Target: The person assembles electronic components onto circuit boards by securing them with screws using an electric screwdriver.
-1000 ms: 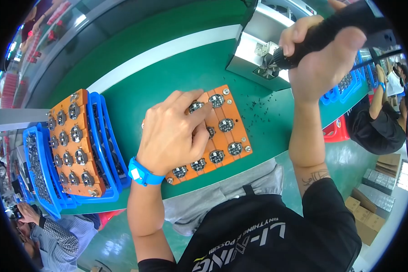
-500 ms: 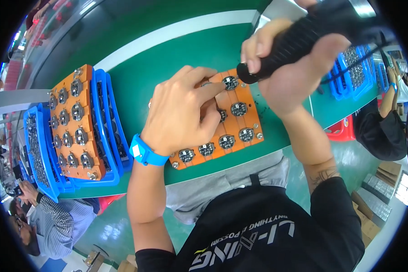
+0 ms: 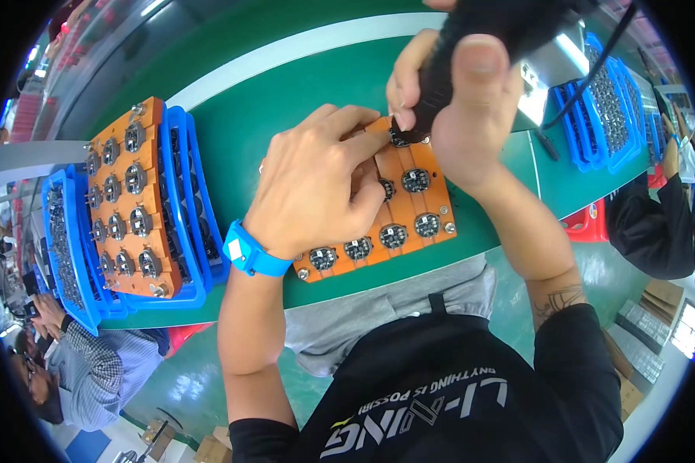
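Observation:
My left hand [image 3: 316, 177] lies over an orange fixture plate [image 3: 398, 163], its fingers stretched toward the far edge and the thumb apart from them. The plate carries rows of round black components with small circuit boards, such as this one [image 3: 427, 224] at its near right; my left hand covers several others. My right hand [image 3: 471, 127] is wrapped round a black, corded hand tool [image 3: 517, 27] that looks like an electric screwdriver. Its lower end stands at the far right component [image 3: 398, 137], close to my left index finger. The tip itself is hidden.
On the left, a second loaded orange plate [image 3: 153, 123] leans on stacked blue trays [image 3: 197, 208] of parts. More blue trays [image 3: 622, 158] stand at the right, near a dark thin tool [image 3: 547, 145]. A black cord [image 3: 594, 77] hangs there. People sit at both sides.
My right hand has swung the screwdriver steeper and slightly left, bringing its lower end over the far right component. My left hand keeps its place on the plate. The whole view has shifted slightly.

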The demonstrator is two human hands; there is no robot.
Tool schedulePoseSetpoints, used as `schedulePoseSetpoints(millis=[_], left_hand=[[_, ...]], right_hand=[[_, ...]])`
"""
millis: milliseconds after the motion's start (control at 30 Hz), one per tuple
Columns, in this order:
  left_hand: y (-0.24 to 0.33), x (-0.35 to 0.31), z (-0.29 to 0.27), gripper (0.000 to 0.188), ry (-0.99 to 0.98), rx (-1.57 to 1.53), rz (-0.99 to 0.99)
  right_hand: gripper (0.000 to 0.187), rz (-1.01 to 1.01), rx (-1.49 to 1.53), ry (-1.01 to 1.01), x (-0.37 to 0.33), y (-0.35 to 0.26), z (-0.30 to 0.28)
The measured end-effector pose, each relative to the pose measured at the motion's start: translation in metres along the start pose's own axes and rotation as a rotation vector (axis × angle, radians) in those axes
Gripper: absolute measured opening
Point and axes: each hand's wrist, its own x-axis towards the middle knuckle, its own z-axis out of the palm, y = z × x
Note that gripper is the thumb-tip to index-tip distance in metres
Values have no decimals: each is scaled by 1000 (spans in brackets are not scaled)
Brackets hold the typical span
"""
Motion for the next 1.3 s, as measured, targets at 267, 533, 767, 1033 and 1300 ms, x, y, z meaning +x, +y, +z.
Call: schedulePoseSetpoints(millis=[267,533,767,1033,1300], left_hand=[[-6,-13,-6,22,61,-148,-131],[-16,-16,2,12,151,-123,-68],[-15,-10,9,6,167,-103,-57],[-12,-13,4,11,78,-143,-145],[-15,-15,5,7,144,-139,-111]], right_hand=[[39,-58,-98,-93,-5,22,-8],[102,55,-204,-10,6,-10,-19],[92,-468,-41,99,42,-44,-62],[64,-260,413,287,47,-46,-32],[73,-132,-332,224,43,-36,-51]])
